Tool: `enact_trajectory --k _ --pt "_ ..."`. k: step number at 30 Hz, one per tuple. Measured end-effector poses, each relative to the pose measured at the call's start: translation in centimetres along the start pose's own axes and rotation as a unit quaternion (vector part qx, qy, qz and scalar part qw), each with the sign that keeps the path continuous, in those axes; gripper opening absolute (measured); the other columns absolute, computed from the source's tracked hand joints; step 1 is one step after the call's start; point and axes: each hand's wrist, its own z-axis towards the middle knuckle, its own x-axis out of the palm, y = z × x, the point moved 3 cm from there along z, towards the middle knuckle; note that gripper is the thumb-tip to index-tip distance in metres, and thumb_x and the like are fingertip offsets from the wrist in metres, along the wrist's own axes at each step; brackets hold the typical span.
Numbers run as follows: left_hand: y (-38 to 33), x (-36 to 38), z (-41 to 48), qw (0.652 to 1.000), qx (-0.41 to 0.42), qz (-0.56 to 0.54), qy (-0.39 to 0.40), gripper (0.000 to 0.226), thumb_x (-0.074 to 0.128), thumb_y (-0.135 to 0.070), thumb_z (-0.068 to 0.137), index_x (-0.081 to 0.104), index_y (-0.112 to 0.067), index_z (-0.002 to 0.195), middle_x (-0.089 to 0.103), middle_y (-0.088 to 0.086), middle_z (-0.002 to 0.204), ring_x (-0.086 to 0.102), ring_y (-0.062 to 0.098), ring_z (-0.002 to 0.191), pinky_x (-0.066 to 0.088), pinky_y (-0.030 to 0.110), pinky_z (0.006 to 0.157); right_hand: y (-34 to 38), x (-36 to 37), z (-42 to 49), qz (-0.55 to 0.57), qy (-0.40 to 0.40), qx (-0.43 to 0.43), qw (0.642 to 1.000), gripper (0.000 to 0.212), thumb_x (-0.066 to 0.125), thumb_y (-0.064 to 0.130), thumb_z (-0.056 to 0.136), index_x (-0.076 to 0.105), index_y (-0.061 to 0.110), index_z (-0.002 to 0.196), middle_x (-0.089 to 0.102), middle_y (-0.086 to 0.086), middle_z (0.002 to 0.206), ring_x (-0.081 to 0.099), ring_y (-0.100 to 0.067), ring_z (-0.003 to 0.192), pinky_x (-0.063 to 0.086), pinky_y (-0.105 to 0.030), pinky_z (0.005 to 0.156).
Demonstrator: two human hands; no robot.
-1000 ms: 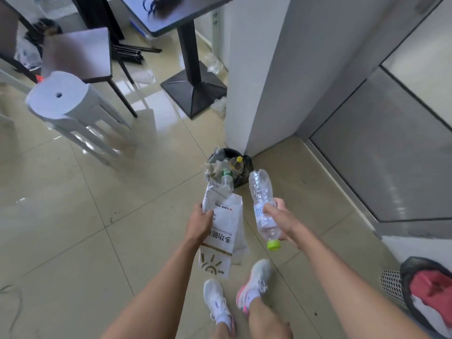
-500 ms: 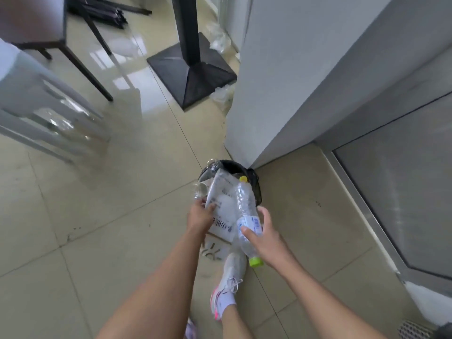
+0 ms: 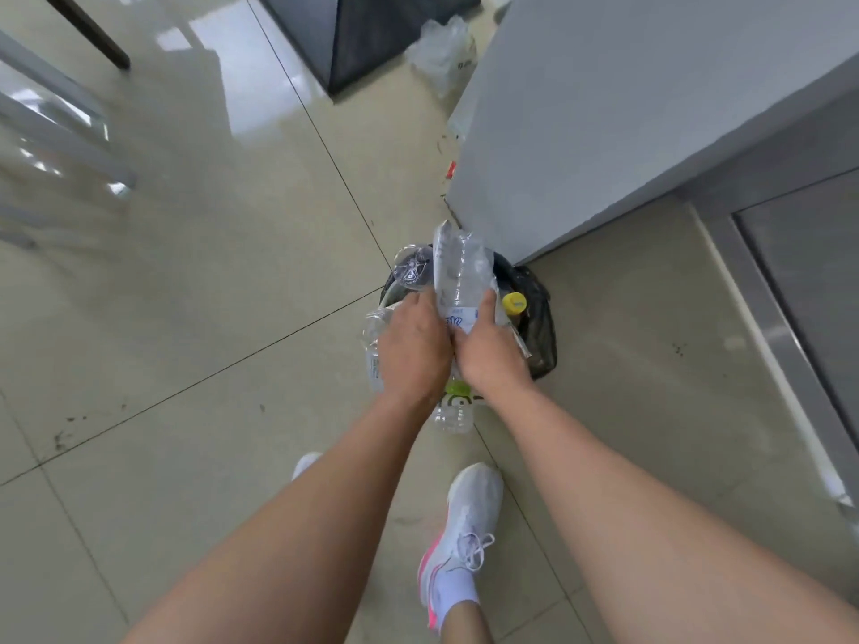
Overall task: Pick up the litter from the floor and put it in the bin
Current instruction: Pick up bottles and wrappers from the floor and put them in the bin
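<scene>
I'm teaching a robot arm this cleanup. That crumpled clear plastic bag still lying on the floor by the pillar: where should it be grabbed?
Take the clear plastic bag at its raised, bunched top, coming straight down from above. It lies loosely crumpled against the pillar beside the black table base, so a sideways approach looks blocked, and its flat edges probably offer nothing to pinch.

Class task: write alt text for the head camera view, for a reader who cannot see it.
Two bare hands, left hand and right hand, press a clear plastic bottle and a wrapper into an overfull black bin beside a grey wall corner, seen from above on a tiled floor.
</scene>
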Motion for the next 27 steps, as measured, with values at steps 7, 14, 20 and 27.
enact_trajectory --k 7,14,20,27 --pt "-0.5 -1.6 0.9 0.998 0.041 0.005 0.053 0.016 0.052 -0.009 0.086 0.058 -0.010 0.100 0.062 0.006 0.107 0.059 0.030 0.096 0.049 0.043 0.074 0.6 0.0 -1.3 0.026 -0.004 0.027 0.999 0.086 0.039 0.059 0.102 -0.006 0.019 0.164 0.052 -0.024 0.146 0.055 -0.042 0.129 0.045 -0.050 0.099" --pt "0.2 -3.4 0.4 0.996 0.048 0.013 0.079 0.023 0.056 -0.023 0.095 0.059 -0.016 0.117 0.062 0.001 0.116 0.059 0.026 0.108 0.047 0.038 0.075 0.5 -0.9 -3.5 0.020 0.026 0.060 0.998 0.083 0.051 0.062 0.096 0.022 0.011 0.153 0.052 -0.020 0.142 0.054 -0.041 0.128 0.049 -0.048 0.098" --pt "0.3 -4.2 0.0 0.997 0.067 0.023 0.019 0.030 0.063 -0.031 0.094 0.055 -0.019 0.121 0.062 0.001 0.119 0.057 0.027 0.114 0.048 0.045 0.090 0.8 -1.5 -4.6 0.053 -0.010 0.032 0.998 0.096 0.064 0.046 0.088 0.005 0.022 0.159 0.059 -0.017 0.133 0.062 -0.039 0.115 0.052 -0.045 0.089" --pt "5.4 -2.9 -0.7 0.955 -0.220 -0.175 0.097 0.090 0.080 -0.060 0.074 0.040 -0.030 0.149 0.047 0.008 0.146 0.057 0.028 0.120 0.051 0.041 0.092 -1.2 0.4 -6.4 0.050 0.063 0.057 0.995 0.095 0.051 0.049 0.096 -0.011 0.025 0.164 0.056 -0.016 0.143 0.056 -0.036 0.126 0.045 -0.039 0.087"
